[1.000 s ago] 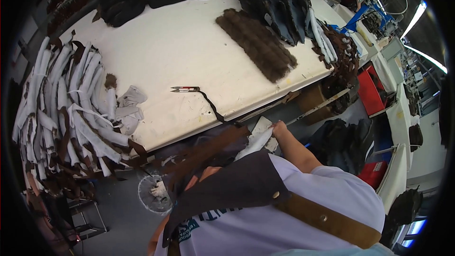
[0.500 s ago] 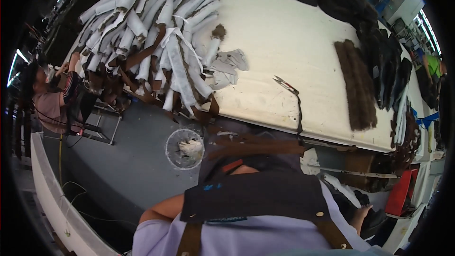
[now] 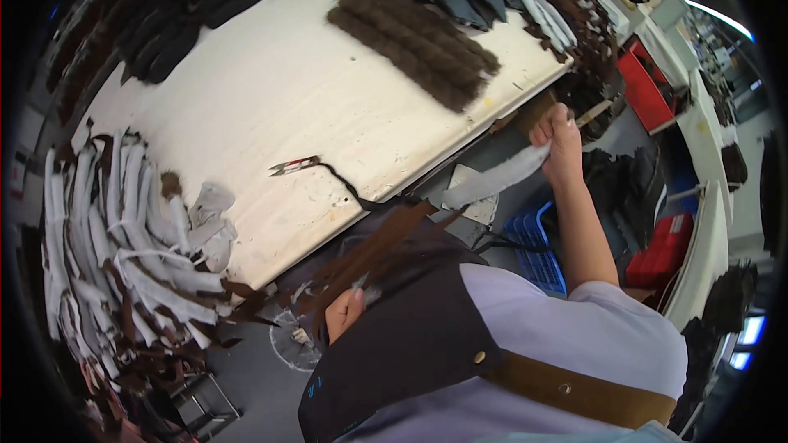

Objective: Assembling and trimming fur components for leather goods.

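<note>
Strip of soft white material [image 3: 497,179] slants down leftward from the right grip [image 3: 561,143], clenched around its end; the left grip [image 3: 343,314], its hold unclear, rests beside long brown strips [image 3: 369,250].

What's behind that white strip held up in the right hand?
Behind the white strip, a pale flat piece shows above and below it; the part the strip crosses is covered. The right hand hides the strip's gripped end.
</note>
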